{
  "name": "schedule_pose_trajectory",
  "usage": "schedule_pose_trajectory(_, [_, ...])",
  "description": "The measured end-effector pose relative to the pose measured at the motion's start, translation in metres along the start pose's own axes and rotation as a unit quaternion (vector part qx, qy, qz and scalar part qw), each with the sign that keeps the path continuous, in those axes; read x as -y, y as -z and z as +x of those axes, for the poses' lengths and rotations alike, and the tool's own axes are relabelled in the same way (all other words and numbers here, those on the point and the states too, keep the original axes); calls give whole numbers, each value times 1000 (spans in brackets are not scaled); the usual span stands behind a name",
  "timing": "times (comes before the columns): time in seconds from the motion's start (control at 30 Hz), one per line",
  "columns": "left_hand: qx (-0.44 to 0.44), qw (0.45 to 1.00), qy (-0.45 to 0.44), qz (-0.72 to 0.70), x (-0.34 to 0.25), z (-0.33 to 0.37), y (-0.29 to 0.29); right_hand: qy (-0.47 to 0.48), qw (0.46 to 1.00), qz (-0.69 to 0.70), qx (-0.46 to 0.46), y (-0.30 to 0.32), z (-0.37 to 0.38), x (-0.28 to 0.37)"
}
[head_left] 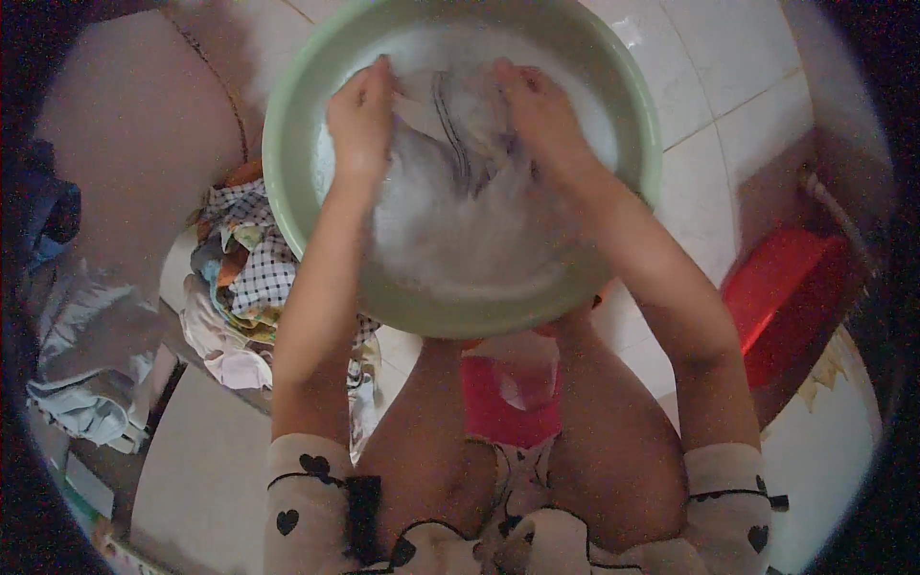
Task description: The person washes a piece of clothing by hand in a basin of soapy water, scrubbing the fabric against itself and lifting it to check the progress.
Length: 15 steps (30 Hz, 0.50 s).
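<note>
A large light-green basin (274,163) stands in front of my knees with cloudy, sudsy water in it. Inside, a pale garment (422,103) with a dark double stripe is stretched between my hands. My left hand (362,115) is closed on its left edge, near the basin's left side. On the opposite side, my right hand (544,113) grips the garment's right edge, slightly blurred. The lower part of the cloth spreads into the water, and its outline there is smeared.
A heap of mixed laundry (264,273), some of it checked, lies left of the basin. Grey cloth (96,331) is farther left. A red plastic container (781,302) stands at the right on the white tiled floor (685,182). A pink object (508,402) shows between my legs.
</note>
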<state>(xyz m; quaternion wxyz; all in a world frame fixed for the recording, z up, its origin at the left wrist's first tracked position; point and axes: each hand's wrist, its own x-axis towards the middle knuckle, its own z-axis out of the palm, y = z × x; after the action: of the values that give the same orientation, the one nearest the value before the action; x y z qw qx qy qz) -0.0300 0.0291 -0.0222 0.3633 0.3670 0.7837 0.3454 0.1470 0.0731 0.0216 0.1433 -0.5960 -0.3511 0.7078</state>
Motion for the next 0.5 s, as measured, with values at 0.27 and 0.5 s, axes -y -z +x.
schedule_pose_trajectory(0.27, [-70, 871, -333, 356, 23, -16, -13, 339, 860, -357, -135, -4, 34, -49])
schedule_pose_trajectory(0.5, [325, 823, -38, 465, 69, 16, -13, 208, 879, -423, 76, -10, 66, -77])
